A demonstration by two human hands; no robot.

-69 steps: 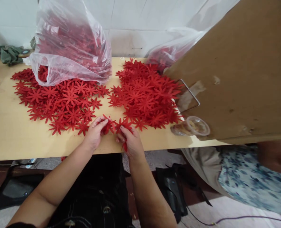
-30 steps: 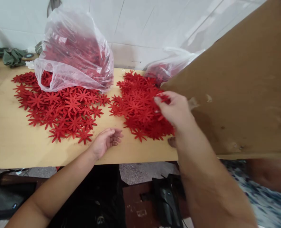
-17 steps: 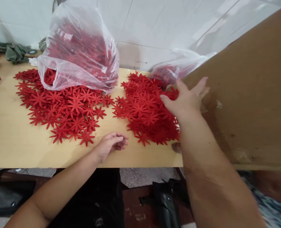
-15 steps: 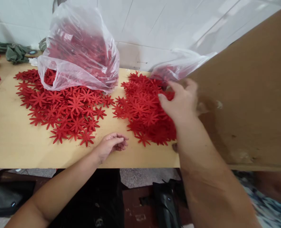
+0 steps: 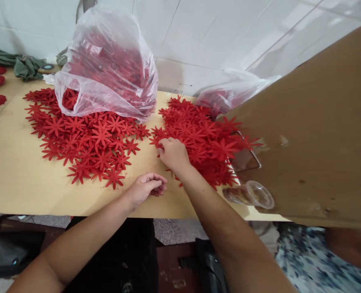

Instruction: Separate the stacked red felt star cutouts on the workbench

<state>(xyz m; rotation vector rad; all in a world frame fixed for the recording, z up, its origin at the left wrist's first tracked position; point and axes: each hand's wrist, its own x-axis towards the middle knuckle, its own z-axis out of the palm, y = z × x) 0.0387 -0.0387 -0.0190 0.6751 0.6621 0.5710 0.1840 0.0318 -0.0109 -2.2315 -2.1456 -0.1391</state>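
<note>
Head view: drawn back from cardboard (image 5: 317,134) with right hand (image 5: 174,154), bent-fingered at the red flower pile (image 5: 203,136) just beyond, so within reach; cannot tell if gripping. Half-open with left hand (image 5: 148,188) alongside, holding nothing visible.

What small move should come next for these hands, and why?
Probably the right hand should pinch one red flower at the left edge of the right pile: it is close to that edge, and the left hand, loosely curled over the table, seems to hold nothing. Whether the right hand grips anything is hidden.
</note>
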